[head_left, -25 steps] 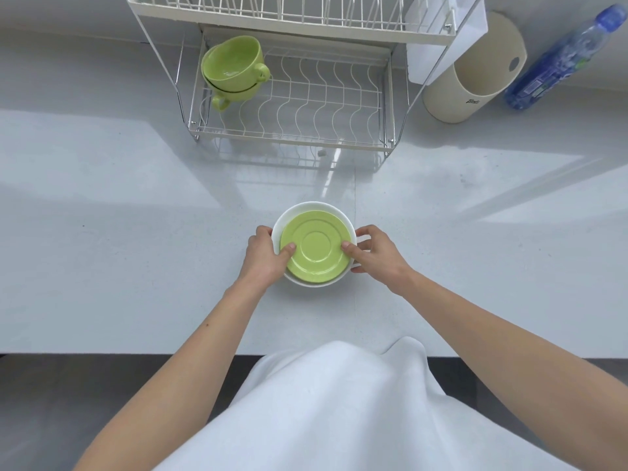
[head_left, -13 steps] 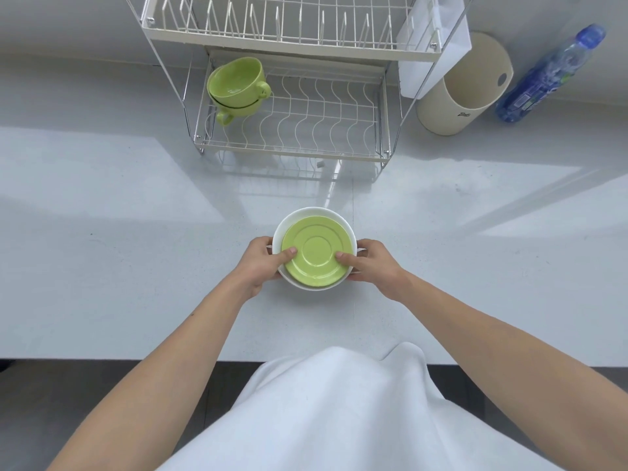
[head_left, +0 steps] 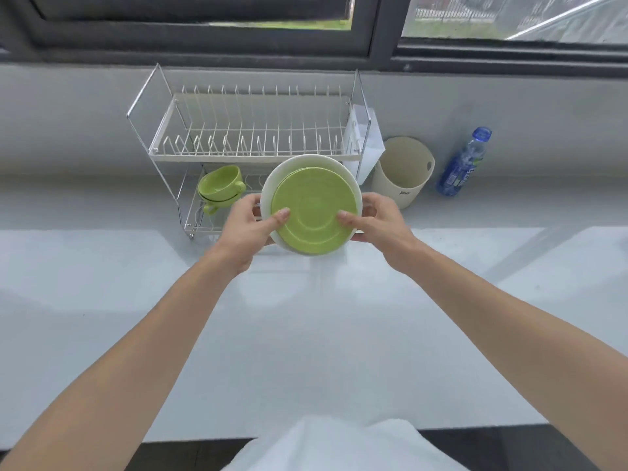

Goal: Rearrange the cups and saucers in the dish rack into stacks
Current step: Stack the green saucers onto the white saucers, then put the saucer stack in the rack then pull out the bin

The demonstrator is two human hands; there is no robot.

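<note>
A stack of saucers, a green saucer [head_left: 314, 212] on top of a white saucer [head_left: 307, 164], is held in the air in front of the wire dish rack [head_left: 251, 137]. My left hand [head_left: 249, 226] grips its left edge and my right hand [head_left: 377, 222] its right edge, thumbs pressing on the green top. Two green cups [head_left: 221, 188], nested one in the other, sit at the left of the rack's lower shelf. The saucers hide the middle and right of that shelf. The upper shelf holds nothing.
A cream tub [head_left: 402, 171] stands right of the rack, and a blue water bottle [head_left: 464, 163] further right. A white holder [head_left: 363, 141] hangs on the rack's right end. The white counter [head_left: 306, 334] stretches below, with a window behind the rack.
Both hands have lifted the saucer stack off the counter and carried it up and forward to the rack front. The view has tilted up, showing the window.
</note>
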